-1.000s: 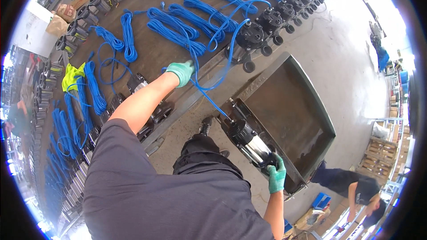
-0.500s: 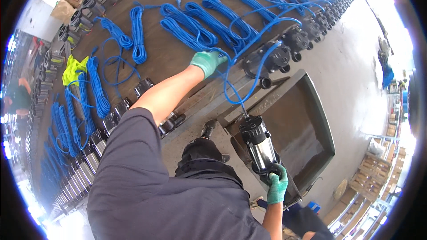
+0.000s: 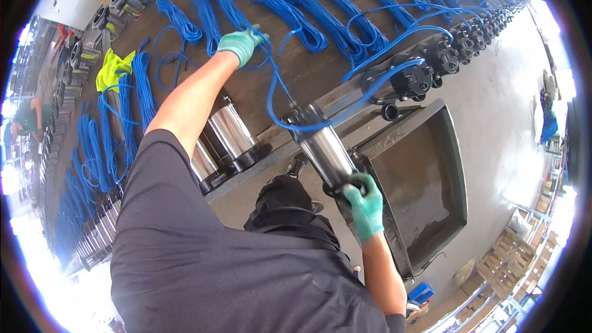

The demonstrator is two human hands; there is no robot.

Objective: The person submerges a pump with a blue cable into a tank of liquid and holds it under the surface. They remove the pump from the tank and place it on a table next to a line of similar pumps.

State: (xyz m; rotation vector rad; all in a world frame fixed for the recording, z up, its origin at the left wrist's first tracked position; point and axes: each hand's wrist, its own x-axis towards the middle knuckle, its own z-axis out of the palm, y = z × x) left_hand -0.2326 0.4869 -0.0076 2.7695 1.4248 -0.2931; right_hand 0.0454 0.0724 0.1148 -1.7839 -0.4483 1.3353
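Observation:
My right hand, in a green glove, is closed round the black end of a silver-bodied pump. The pump hangs tilted between the workbench and the dark tub, its other black end over the bench edge. A blue cable rises from that end in a loose loop. My left hand, gloved in green too, is closed on the near end of a blue cable coil lying on the bench. Beside it lies another blue coil. Two silver pumps stand at the bench edge under my left forearm.
Several blue coils and black-ended pumps line the brown workbench. A dark rectangular tub stands right of the bench. A yellow-green cloth lies at the left, near grey housings. Wooden pallets are at the lower right.
My left hand has moved left and away from me with the cable coil, which now lies beside another coil. My right hand has brought the pump up and left, from the tub toward the bench edge.

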